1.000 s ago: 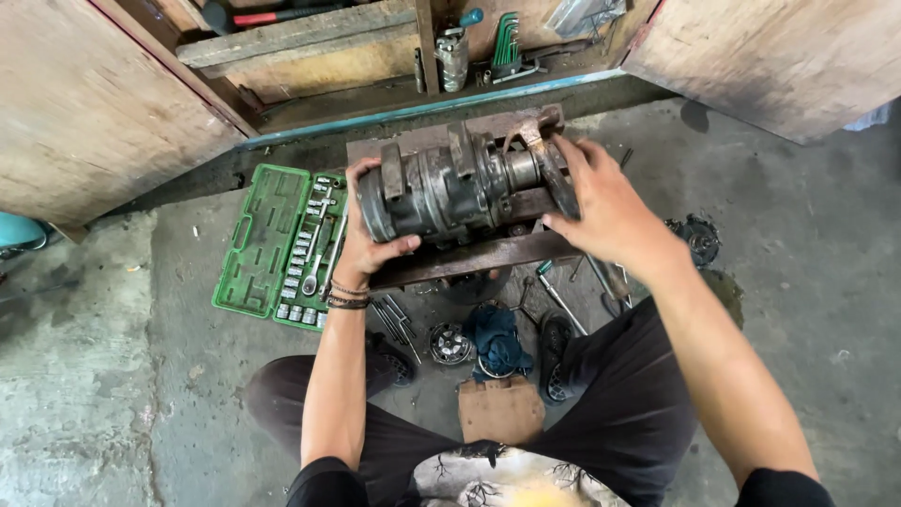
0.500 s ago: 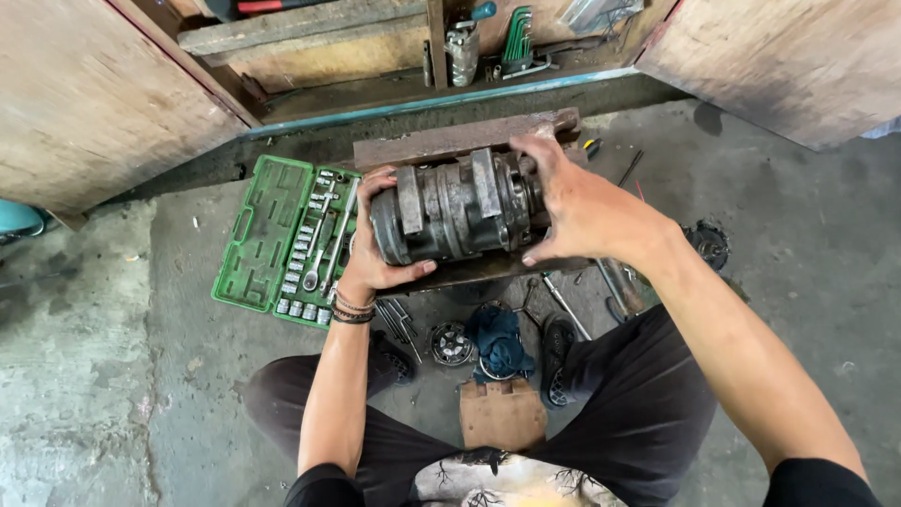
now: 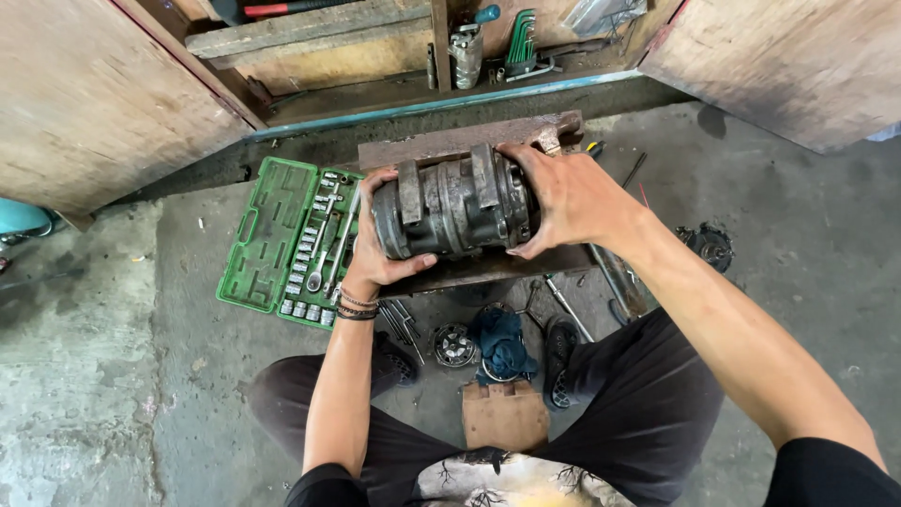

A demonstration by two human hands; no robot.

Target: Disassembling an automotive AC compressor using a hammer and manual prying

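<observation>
One grimy grey cylindrical metal compressor body [image 3: 455, 204] lies on its side on a rusty flat steel plate [image 3: 469, 141] set on the concrete floor [image 3: 178, 376]. Its long axis runs left to right across the view, one end face turned toward each hand. The left hand [image 3: 375, 249] cups the left end, thumb underneath; the right hand [image 3: 563, 197] is spread over the right end. Both hands are clamped on it, held apart by its length. One open green plastic socket set case [image 3: 291, 242] lies just left of it. One blue rag [image 3: 502, 343] sits between the person's legs.
</observation>
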